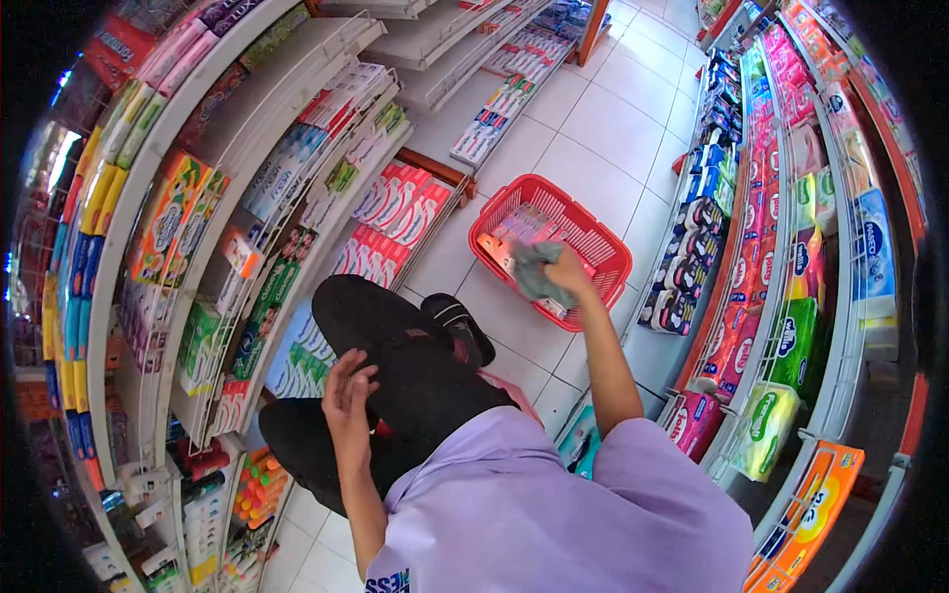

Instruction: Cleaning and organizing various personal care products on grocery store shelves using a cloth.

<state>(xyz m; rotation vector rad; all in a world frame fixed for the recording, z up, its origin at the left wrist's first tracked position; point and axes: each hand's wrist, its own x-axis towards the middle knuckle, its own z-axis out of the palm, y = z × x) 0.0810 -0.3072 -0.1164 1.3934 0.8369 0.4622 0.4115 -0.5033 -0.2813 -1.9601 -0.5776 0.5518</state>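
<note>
A grey-green cloth [540,273] is gripped in my right hand [569,271], which reaches over a red plastic basket [604,244] on the floor. Several small boxes [530,222] lie inside the basket, and an orange-and-white pack [493,248] leans near its left wall. The cloth hides part of the contents. My left hand [350,393] holds nothing; its fingers are loosely bent and apart above my bent knee in black trousers [415,370].
Shelves of boxed toothpaste [393,204] and soap packs rise on the left, fronted by wire rails [326,170]. Tissue packs [789,345] fill the shelves on the right. White floor tiles [593,118] run between them. My black shoe [463,326] is below the basket.
</note>
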